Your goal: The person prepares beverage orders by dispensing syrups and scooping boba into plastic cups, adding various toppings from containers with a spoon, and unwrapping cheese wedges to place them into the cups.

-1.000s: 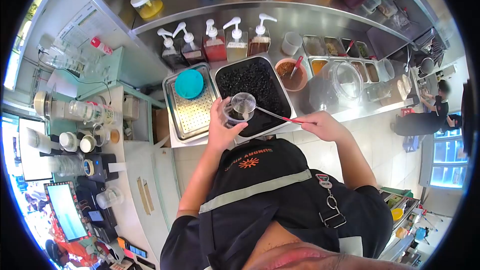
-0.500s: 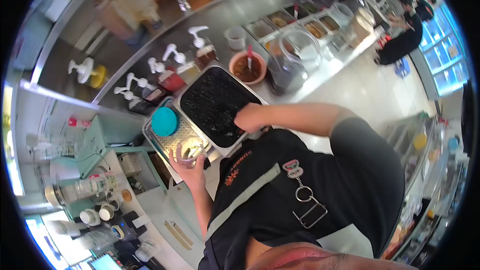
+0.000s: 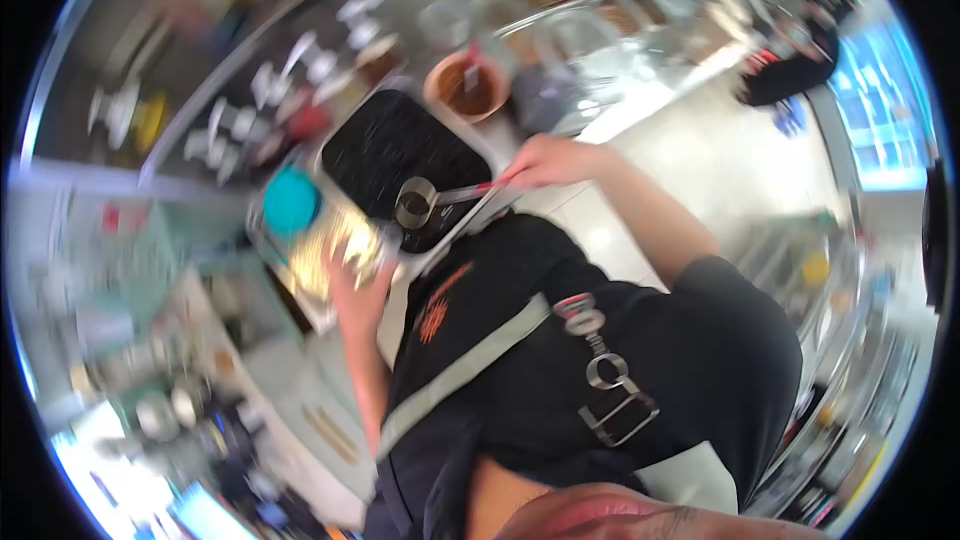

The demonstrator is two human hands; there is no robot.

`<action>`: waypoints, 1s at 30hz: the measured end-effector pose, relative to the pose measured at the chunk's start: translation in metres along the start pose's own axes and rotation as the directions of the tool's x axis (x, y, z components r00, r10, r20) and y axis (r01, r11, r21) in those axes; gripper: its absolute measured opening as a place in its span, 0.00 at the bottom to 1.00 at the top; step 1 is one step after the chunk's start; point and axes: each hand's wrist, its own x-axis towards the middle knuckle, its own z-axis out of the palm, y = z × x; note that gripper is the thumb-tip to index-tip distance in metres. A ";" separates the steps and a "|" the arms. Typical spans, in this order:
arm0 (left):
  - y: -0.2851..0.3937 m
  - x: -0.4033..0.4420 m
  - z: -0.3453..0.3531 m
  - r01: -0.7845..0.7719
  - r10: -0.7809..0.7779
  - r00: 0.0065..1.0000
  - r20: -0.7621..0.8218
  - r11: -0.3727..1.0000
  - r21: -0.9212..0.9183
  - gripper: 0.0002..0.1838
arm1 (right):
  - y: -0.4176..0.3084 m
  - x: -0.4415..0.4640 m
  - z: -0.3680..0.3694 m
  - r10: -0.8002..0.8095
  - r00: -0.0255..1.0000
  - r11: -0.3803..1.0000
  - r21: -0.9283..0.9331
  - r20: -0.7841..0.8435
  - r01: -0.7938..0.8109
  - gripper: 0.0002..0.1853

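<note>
In my right hand (image 3: 548, 162) is the handle of a small metal ladle (image 3: 416, 202), with red near the grip. Its round cup is over a rectangular metal pan (image 3: 487, 148) of dark, glossy food (image 3: 395, 150); whether the ladle touches the food I cannot tell. My left hand (image 3: 357, 285) is curled around a clear plastic cup (image 3: 378, 248), which is smeared by motion. That cup is beside the pan's near left corner, above a perforated metal tray (image 3: 335, 230). A teal round container (image 3: 292, 198) sits on the tray's far end.
Behind the pan stand a pink bowl of brown sauce (image 3: 468, 88) with a utensil in it and several white pump dispensers (image 3: 270, 85). A clear plastic container (image 3: 580, 60) is to the right. Another person (image 3: 800, 65) in dark clothes works at the far right.
My right hand has risen from the dark food and moved right, bringing the ladle's cup into view. My left hand still holds the clear cup. The whole view has shifted and blurred.
</note>
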 end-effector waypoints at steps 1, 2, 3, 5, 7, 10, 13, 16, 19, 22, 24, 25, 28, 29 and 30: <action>0.001 0.008 0.006 -0.047 0.047 0.999 0.007 0.998 0.046 0.55 | -0.015 -0.009 -0.003 -0.024 0.999 1.000 -0.018 -0.046 0.023 0.16; 0.002 0.015 0.013 -0.094 0.093 0.996 0.013 0.991 0.092 0.56 | -0.022 -0.015 -0.003 -0.052 0.993 0.998 -0.040 -0.103 0.048 0.17; 0.010 0.021 0.017 -0.137 0.137 0.991 0.003 0.989 -0.058 0.55 | -0.024 -0.017 0.002 -0.105 0.981 0.992 -0.088 -0.165 0.092 0.17; 0.020 0.031 0.023 -0.161 0.167 0.986 -0.011 0.934 -0.320 0.58 | -0.040 -0.016 0.017 -0.177 0.964 0.978 -0.143 -0.198 0.150 0.17; 0.026 0.042 0.029 -0.131 0.135 0.991 -0.022 0.892 -0.434 0.61 | -0.054 -0.017 0.018 -0.318 0.907 0.893 -0.410 -0.278 0.187 0.18; 0.033 0.048 0.033 -0.169 0.175 0.984 -0.034 0.859 -0.484 0.62 | -0.051 -0.016 0.019 -0.277 0.911 0.875 -0.473 -0.306 0.107 0.18; 0.027 0.048 0.039 -0.189 0.198 0.978 -0.064 0.716 -0.672 0.62 | -0.042 -0.015 0.017 -0.134 0.939 0.991 -0.052 -0.316 0.124 0.19; 0.019 0.049 0.040 -0.213 0.214 0.973 -0.086 0.687 -0.695 0.62 | -0.043 -0.015 0.014 0.011 0.972 0.963 0.264 -0.237 0.054 0.16; 0.007 0.053 0.036 -0.168 0.149 0.983 -0.106 0.515 -0.841 0.61 | -0.031 -0.014 0.015 0.061 0.982 0.810 0.584 -0.177 0.055 0.17; 0.010 0.057 0.017 -0.072 0.169 0.985 -0.019 0.316 -0.946 0.52 | -0.032 -0.012 0.013 0.012 0.985 0.707 0.698 -0.175 0.115 0.18; 0.020 0.060 0.004 -0.056 0.193 0.981 0.010 0.332 -0.942 0.53 | -0.049 -0.012 0.008 -0.010 0.985 0.740 0.662 -0.171 0.122 0.18; 0.024 0.063 0.000 -0.051 0.242 0.970 0.030 0.321 -0.946 0.55 | -0.060 -0.012 0.004 -0.060 0.981 0.818 0.554 -0.187 0.155 0.18; 0.032 0.070 -0.004 -0.058 0.295 0.954 0.046 0.335 -0.940 0.60 | -0.083 -0.011 0.001 -0.153 0.958 0.947 0.242 -0.244 0.213 0.18; 0.036 0.072 -0.004 -0.102 0.326 0.945 0.020 0.351 -0.931 0.60 | -0.090 -0.012 -0.003 -0.356 0.891 0.929 -0.210 -0.281 0.305 0.18; 0.038 0.074 -0.004 -0.144 0.356 0.934 -0.005 0.365 -0.920 0.60 | -0.092 -0.012 -0.005 -0.545 0.809 0.719 -0.620 -0.221 0.314 0.18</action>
